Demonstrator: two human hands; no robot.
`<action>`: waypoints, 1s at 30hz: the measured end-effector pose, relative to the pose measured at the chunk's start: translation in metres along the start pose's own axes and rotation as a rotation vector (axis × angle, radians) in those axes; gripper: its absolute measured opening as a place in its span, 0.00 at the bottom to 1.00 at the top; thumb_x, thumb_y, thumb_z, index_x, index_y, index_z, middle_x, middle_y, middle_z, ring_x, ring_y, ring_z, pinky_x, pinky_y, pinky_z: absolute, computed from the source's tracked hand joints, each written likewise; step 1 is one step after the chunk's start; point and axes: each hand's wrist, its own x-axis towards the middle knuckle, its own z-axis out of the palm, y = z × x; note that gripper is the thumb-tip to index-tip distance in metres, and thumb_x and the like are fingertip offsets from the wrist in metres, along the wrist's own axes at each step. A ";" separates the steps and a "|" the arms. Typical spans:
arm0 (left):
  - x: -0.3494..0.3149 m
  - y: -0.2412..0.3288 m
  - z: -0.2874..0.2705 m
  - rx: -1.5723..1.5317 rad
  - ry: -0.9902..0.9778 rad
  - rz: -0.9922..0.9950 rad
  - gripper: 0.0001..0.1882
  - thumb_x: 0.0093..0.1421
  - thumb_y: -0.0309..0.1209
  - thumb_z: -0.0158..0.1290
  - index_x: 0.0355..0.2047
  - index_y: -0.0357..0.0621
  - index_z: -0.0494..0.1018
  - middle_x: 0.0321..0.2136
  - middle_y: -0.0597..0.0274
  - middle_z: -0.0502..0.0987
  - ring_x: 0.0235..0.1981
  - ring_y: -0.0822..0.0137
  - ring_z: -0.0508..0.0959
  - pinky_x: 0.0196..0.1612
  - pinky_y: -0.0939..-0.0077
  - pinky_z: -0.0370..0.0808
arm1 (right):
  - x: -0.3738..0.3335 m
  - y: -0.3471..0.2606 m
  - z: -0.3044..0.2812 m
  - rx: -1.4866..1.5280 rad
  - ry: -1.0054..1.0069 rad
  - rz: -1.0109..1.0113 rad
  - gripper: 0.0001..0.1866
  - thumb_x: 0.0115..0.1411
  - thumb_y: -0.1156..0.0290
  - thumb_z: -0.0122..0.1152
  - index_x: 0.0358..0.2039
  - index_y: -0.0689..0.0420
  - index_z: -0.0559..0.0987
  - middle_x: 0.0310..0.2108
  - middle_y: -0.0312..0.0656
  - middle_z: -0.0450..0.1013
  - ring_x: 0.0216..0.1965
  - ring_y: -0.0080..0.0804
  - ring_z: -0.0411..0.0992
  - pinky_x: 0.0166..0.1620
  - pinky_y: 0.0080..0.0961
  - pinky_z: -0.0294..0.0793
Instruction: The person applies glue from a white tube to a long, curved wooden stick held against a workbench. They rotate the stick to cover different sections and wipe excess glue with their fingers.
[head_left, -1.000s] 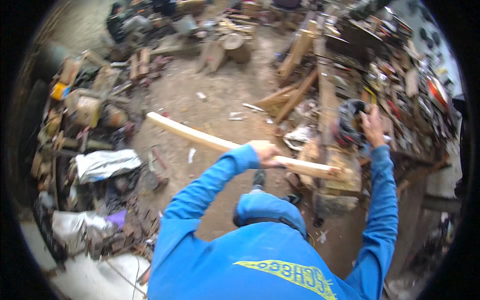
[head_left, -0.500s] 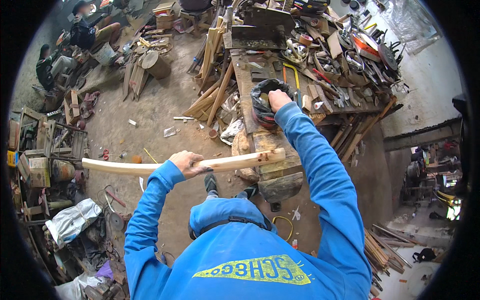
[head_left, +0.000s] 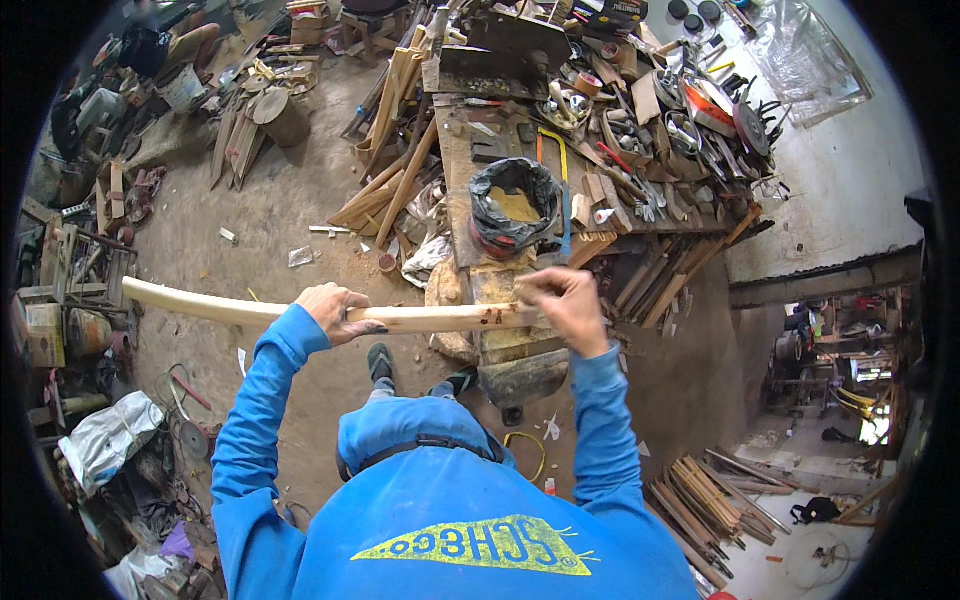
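A long, pale, slightly curved wooden pole [head_left: 430, 319] lies crosswise in front of me, with dark spots near its right end. My left hand [head_left: 335, 312] is wrapped round its middle. Above the pole's right end is my right hand [head_left: 570, 308], fingers pinched together. What they hold, if anything, is too small to make out. Beyond it, on the workbench [head_left: 460, 185], stands a tub lined with a black plastic bag [head_left: 540, 180]. Tan powder [head_left: 515, 205] fills the inside of the bag. The pole's right end lies over the bench's narrow near end.
A bow saw with a yellow frame [head_left: 562, 165] lies right of the tub. Tools and wood scraps crowd the bench's far right. Wooden slats [head_left: 400, 205] lean against its left side. A white sack [head_left: 112, 440] sits in clutter at left, and sticks [head_left: 715, 505] are piled at lower right.
My right hand has come out of the bag-lined tub and back toward me to the pole's right end. The powder now shows. My view has shifted a little to the right.
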 end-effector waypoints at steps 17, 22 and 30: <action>0.010 0.012 -0.044 -0.013 0.092 0.104 0.27 0.54 0.56 0.60 0.38 0.44 0.82 0.24 0.46 0.78 0.26 0.51 0.78 0.31 0.61 0.74 | -0.017 -0.005 -0.011 0.142 0.288 -0.131 0.08 0.55 0.76 0.68 0.36 0.62 0.85 0.32 0.41 0.82 0.32 0.21 0.77 0.36 0.20 0.76; 0.059 0.016 -0.100 0.100 0.171 0.183 0.26 0.55 0.55 0.59 0.35 0.42 0.81 0.21 0.50 0.79 0.22 0.56 0.80 0.30 0.64 0.76 | 0.049 -0.036 -0.052 0.124 0.276 -0.218 0.08 0.55 0.75 0.69 0.36 0.61 0.85 0.32 0.41 0.82 0.33 0.21 0.77 0.37 0.18 0.76; 0.115 0.023 -0.151 -0.021 0.059 0.090 0.30 0.56 0.57 0.59 0.35 0.38 0.81 0.17 0.59 0.77 0.16 0.70 0.76 0.22 0.72 0.74 | 0.123 -0.040 -0.042 -0.159 0.040 -0.270 0.09 0.52 0.72 0.70 0.35 0.55 0.86 0.31 0.43 0.82 0.33 0.26 0.80 0.39 0.22 0.78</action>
